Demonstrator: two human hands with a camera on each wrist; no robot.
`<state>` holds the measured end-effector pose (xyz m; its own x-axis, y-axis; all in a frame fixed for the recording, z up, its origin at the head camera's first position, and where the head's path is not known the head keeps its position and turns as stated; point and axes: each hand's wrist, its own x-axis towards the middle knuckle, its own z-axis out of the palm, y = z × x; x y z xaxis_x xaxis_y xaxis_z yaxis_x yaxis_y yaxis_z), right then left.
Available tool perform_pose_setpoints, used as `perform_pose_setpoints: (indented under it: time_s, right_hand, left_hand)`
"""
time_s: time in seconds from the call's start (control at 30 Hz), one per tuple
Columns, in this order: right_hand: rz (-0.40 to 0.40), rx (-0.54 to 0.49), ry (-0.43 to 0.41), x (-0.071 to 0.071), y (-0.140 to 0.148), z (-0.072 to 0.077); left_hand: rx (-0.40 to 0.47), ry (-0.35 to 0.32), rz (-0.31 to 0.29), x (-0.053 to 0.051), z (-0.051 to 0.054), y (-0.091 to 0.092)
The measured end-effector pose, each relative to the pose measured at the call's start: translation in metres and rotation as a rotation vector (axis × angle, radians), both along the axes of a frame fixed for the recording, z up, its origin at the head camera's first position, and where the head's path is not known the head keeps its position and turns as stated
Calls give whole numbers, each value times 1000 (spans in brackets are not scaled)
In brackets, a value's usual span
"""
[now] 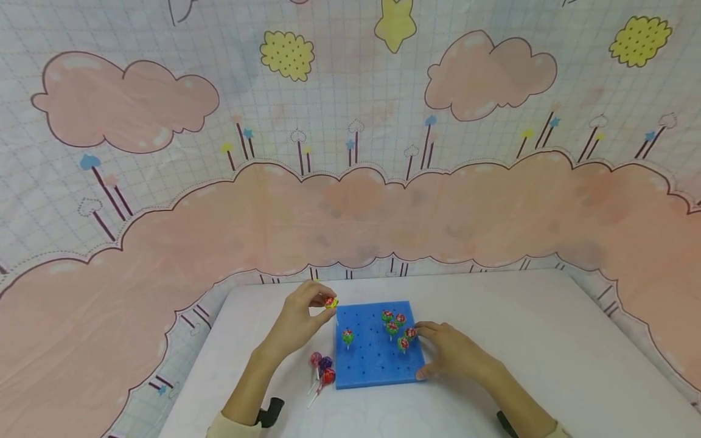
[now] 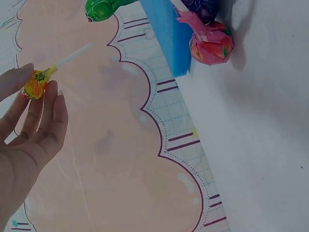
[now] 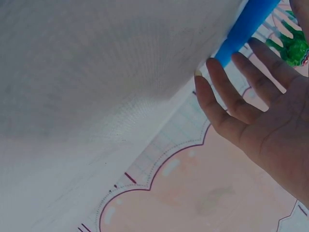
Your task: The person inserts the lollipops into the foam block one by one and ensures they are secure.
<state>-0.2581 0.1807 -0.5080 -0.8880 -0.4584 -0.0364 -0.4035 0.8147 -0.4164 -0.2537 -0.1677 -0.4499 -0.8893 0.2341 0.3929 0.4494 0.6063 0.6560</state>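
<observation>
Between thumb and fingers my left hand [image 1: 298,319] pinches a yellow-wrapped lollipop [image 2: 36,86] by its head, over the upper left corner of a blue perforated board [image 1: 367,356]. Its white stick [image 2: 75,54] points away from the hand in the left wrist view. My right hand [image 1: 454,350] rests along the board's right edge, fingers spread and fairly straight. Several green-wrapped lollipops stand in holes at the board's right side, one of them this lollipop [image 1: 391,328]. Another green lollipop [image 1: 347,336] stands near the left edge.
Left of the board, a red lollipop [image 1: 328,376], a purple lollipop [image 1: 325,363] and a pink lollipop [image 1: 316,359] lie on the white table [image 1: 526,328]. Behind the table hangs a cloth [image 1: 350,219] printed with clouds.
</observation>
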Motion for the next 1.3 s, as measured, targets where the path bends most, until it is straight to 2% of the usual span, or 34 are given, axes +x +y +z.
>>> perform_pose_setpoints:
  time_s: [0.33,0.47,0.9,1.17,1.3]
  right_hand:
    - [-2,-2,-3,0,0,-1]
    - [1,-6,-8,0,0,0]
    - [-11,4,-7,0,-1,-1]
    - [-11,2,-15,1,-1,-1]
    - [1,-2,-2,0,0,-1]
  left_hand:
    - [43,21,-45,2,-3,11]
    - [43,4,-67,3,-4,17]
    - [-17,-38,-149,4,-14,30]
    - [-59,-76,-170,5,-19,33]
    - [-78,-73,-190,4,-21,35]
